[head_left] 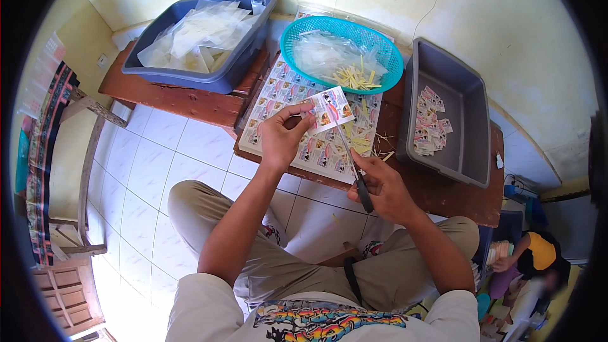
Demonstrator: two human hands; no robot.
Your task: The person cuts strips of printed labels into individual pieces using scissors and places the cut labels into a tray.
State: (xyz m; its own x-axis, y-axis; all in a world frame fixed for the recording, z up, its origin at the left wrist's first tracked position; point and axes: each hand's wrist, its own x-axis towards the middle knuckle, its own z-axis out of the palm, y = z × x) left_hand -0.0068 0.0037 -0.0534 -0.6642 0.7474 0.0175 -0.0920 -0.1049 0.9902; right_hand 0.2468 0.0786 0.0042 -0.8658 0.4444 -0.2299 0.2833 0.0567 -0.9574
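My left hand (pixel 284 137) pinches a small printed label strip (pixel 332 109) between thumb and fingers. In my right hand (pixel 380 185) is a pair of scissors (pixel 349 153) with a dark handle, its blades pointing up and touching the lower edge of the strip. Beneath both hands lie printed label sheets (pixel 278 96) on the wooden table, with thin paper offcuts (pixel 382 145) scattered at their right side. Just beyond the strip, a turquoise basket (pixel 396 73) holds clear plastic bags and pale yellow strips.
At the back left, a blue-grey tub (pixel 171 78) holds translucent plastic sheets. To the right, a grey tray (pixel 472 120) contains cut labels (pixel 432 128). The wooden table's edge (pixel 443 206) runs above my knees. Another person (pixel 538 253) is at the far lower right.
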